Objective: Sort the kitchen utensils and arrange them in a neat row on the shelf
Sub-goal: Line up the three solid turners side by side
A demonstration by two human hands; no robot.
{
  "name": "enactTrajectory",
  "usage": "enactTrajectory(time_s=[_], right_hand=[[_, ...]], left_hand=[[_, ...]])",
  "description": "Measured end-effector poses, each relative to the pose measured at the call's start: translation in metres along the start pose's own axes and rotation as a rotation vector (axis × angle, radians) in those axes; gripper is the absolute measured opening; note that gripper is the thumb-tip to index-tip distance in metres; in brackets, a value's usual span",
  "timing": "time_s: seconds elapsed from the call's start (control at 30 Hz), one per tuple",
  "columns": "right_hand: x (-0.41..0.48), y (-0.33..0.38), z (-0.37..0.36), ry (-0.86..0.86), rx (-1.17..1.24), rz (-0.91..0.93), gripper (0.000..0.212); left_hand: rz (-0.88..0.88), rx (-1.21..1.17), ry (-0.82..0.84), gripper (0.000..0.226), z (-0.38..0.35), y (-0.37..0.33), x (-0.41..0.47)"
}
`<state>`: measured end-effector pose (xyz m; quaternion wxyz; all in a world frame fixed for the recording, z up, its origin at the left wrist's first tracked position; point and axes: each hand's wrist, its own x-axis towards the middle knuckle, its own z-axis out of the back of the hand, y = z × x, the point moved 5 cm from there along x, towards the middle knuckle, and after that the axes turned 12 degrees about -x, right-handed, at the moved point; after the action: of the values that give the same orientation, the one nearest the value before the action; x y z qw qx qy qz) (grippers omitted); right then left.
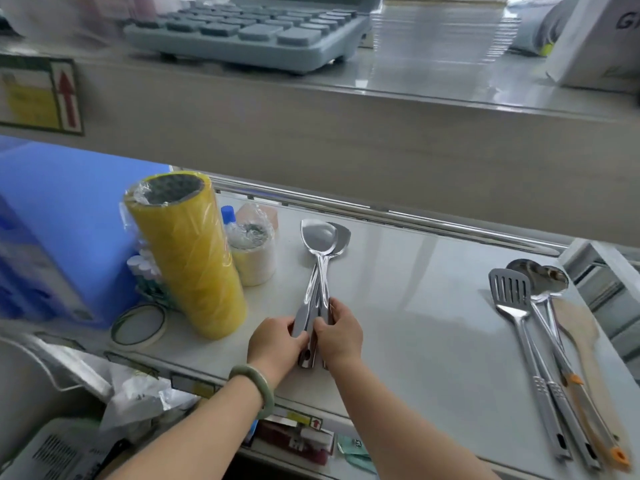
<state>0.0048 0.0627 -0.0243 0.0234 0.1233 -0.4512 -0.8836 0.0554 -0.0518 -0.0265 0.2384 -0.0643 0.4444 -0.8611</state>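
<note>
Two or three steel serving spoons (323, 247) lie bundled together on the white shelf (415, 323), bowls pointing away from me. My left hand (277, 341) and my right hand (337, 332) both grip their handles side by side near the shelf's front. At the right end of the shelf lie a slotted steel turner (512, 296), a steel ladle (540, 275), another steel spoon (554, 282) and a wooden spatula (581, 341), handles toward me.
A tall yellow tape stack (188, 258), a smaller wrapped roll (252, 254), a thin tape ring (138, 323) and a blue box (52, 237) crowd the shelf's left. An upper shelf holds a calculator (249, 26) and stacked plastic containers (440, 29).
</note>
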Motion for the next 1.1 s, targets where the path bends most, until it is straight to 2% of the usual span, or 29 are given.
enactTrajectory(time_s=[0.2,0.37,0.57,0.63,0.7,0.77,0.87,1.1], right_hand=[[0.006,-0.018,0.021,-0.165,0.041,-0.059,0.049],[0.015,-0.038,0.032,-0.276,-0.139,-0.146,0.017],[0.017,-0.043,0.032,-0.276,-0.268,-0.162,0.031],[0.016,-0.035,0.033,-0.329,-0.437,-0.088,0.041],[0.011,-0.017,0.031,-0.390,-0.505,0.069,0.048],[0.006,0.001,0.018,-0.269,-0.441,0.172,0.049],[0.005,0.010,-0.012,0.002,-0.492,0.147,0.047],[0.013,0.007,-0.013,0.015,-0.529,0.074,0.027]], left_hand=[[-0.044,0.070,-0.026,0.021,0.001,0.004,0.006],[-0.032,0.068,-0.008,0.023,0.002,0.007,0.009],[-0.005,0.066,-0.015,0.033,0.000,0.008,0.011],[-0.007,0.090,-0.018,0.034,0.000,0.008,0.011],[-0.007,0.121,-0.015,0.036,-0.001,0.008,0.011],[-0.010,0.145,-0.012,0.040,-0.001,0.007,0.012],[-0.034,0.164,-0.015,0.038,0.000,0.002,0.012],[-0.041,0.212,0.007,0.040,-0.001,0.001,0.016]])
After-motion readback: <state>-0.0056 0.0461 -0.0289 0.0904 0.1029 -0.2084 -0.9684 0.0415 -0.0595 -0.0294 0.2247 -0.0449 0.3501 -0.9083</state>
